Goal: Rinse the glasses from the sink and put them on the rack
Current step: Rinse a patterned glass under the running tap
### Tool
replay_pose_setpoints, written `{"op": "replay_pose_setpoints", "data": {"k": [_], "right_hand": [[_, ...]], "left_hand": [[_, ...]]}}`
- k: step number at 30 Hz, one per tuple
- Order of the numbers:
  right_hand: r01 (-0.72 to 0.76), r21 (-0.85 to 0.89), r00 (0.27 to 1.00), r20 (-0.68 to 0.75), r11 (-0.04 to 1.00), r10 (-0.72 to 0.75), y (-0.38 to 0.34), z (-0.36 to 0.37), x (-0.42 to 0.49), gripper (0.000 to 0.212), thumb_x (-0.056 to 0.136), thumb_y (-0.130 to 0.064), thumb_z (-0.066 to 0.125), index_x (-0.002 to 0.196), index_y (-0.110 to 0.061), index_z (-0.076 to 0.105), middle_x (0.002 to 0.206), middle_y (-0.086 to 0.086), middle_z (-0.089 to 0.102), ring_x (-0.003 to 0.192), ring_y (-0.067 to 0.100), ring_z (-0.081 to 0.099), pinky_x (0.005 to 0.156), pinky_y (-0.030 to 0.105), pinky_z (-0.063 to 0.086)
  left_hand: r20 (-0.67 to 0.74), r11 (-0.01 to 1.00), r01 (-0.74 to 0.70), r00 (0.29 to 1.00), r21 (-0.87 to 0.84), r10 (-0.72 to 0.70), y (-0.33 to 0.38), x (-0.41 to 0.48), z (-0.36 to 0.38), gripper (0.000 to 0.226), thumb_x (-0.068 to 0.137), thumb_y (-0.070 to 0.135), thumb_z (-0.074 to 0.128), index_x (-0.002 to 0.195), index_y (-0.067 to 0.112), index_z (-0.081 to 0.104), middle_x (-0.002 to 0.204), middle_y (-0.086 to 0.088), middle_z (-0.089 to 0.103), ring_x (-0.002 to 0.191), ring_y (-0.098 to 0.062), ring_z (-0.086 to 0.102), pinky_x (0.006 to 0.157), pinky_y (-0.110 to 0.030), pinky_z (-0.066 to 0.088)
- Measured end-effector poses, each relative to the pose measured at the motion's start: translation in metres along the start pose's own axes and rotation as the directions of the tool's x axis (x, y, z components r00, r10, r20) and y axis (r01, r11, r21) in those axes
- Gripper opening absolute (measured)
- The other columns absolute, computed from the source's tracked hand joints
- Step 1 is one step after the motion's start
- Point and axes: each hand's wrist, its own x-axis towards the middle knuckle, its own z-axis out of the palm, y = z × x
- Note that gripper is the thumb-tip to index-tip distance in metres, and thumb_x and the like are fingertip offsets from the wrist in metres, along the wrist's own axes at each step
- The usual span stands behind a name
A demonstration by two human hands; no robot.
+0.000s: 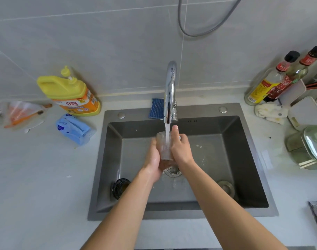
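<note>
Head view, looking down: both hands are clamped around a clear ribbed drinking glass, held over the middle of the dark grey steel sink with its mouth up under the stream from the chrome tap. The left hand cups the glass from the left and beneath, fingers curled on it; the right hand wraps the other side, thumb up along the rim. So one glass is mid-rinse, I'd say. A second, dark-looking glass stands in the sink's near left corner, seemingly untouched and still to do. At the worktop's right edge sits a pale dish rack by green lidded dishes; I can't make out any glass on it, so the racking seems all ahead.
</note>
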Motion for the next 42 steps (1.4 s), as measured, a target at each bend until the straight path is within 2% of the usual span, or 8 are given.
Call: {"op": "replay_pose_setpoints", "data": {"k": [5,11,17,22,25,33,38,42], "right_hand": [[0.054,-0.119,0.997,-0.039,0.991,-0.059,0.006,0.009,-0.001,0.06,0.097,-0.073,0.041,0.109,-0.017,0.06,0.107,0.0,0.07,0.1,0.018,0.067,0.092,0.039,0.052],[0.321,-0.255,0.869,0.463,0.912,-0.176,0.028,-0.032,0.005,0.02,0.093,-0.053,0.065,0.107,-0.041,0.074,0.15,-0.015,0.047,0.136,0.002,0.05,0.113,0.031,0.043],[0.199,0.012,0.921,0.34,0.98,-0.192,0.023,-0.037,0.001,0.073,0.083,-0.035,0.085,0.142,-0.023,0.046,0.13,0.006,0.067,0.106,0.015,0.074,0.087,0.034,0.061],[0.124,-0.178,0.971,0.227,0.976,-0.081,0.011,-0.026,0.002,0.076,0.097,-0.067,0.048,0.151,-0.021,0.021,0.121,0.01,0.067,0.104,0.021,0.071,0.097,0.041,0.056],[0.11,-0.357,0.985,0.163,0.927,-0.054,0.014,-0.018,0.002,0.077,0.099,-0.074,0.025,0.15,-0.017,0.025,0.14,0.014,0.057,0.122,0.031,0.06,0.105,0.047,0.048],[0.221,-0.295,0.973,0.137,0.929,-0.188,0.019,-0.028,0.006,0.069,0.095,-0.075,0.036,0.145,-0.031,0.056,0.138,-0.002,0.06,0.13,0.011,0.053,0.113,0.036,0.042],[0.135,-0.162,0.977,0.184,0.977,-0.105,0.002,-0.02,0.007,0.044,0.103,-0.046,0.039,0.137,-0.026,0.061,0.136,-0.006,0.063,0.127,0.014,0.057,0.113,0.04,0.043],[0.237,-0.283,0.961,0.21,0.93,-0.181,-0.023,-0.019,0.017,0.039,0.105,-0.021,0.039,0.128,-0.02,0.07,0.129,-0.005,0.069,0.121,0.014,0.061,0.101,0.029,0.047]], "left_hand": [[-0.053,0.995,-0.074,0.996,-0.067,0.07,0.007,0.002,-0.01,0.064,0.093,0.063,0.065,0.125,0.008,0.073,0.114,-0.017,0.078,0.105,-0.03,0.077,0.102,-0.047,0.057],[-0.11,0.996,-0.084,0.99,0.007,0.084,0.018,-0.002,-0.02,0.06,0.096,0.063,0.06,0.119,0.009,0.073,0.106,-0.016,0.08,0.101,-0.031,0.077,0.084,-0.043,0.063],[0.008,0.992,0.099,0.995,0.077,-0.1,0.003,0.003,-0.012,0.057,0.099,0.061,0.054,0.095,0.013,0.083,0.083,-0.006,0.072,0.063,-0.017,0.061,0.04,-0.019,0.044],[-0.105,0.939,0.083,0.993,0.333,-0.051,-0.004,0.005,0.002,0.055,0.11,0.042,0.035,0.1,0.007,0.077,0.082,-0.016,0.078,0.077,-0.031,0.075,0.079,-0.043,0.064],[-0.084,0.938,-0.052,0.993,0.343,0.086,-0.005,0.01,0.01,0.074,0.102,0.074,0.023,0.113,0.026,0.078,0.116,-0.007,0.078,0.107,-0.023,0.074,0.099,-0.047,0.058],[0.116,0.995,-0.033,0.993,0.092,0.022,0.003,0.002,-0.011,0.071,0.095,0.076,0.049,0.116,0.015,0.08,0.118,-0.013,0.077,0.107,-0.033,0.071,0.112,-0.05,0.046],[0.264,0.99,-0.089,0.963,0.106,0.058,-0.008,0.006,-0.023,0.034,0.097,0.035,0.068,0.12,0.012,0.075,0.115,-0.013,0.077,0.105,-0.03,0.07,0.1,-0.042,0.053],[0.272,0.894,-0.276,0.944,0.354,0.184,-0.004,0.008,-0.028,0.065,0.065,0.006,0.089,0.124,0.012,0.062,0.104,-0.009,0.075,0.099,-0.03,0.073,0.089,-0.043,0.056]]}}
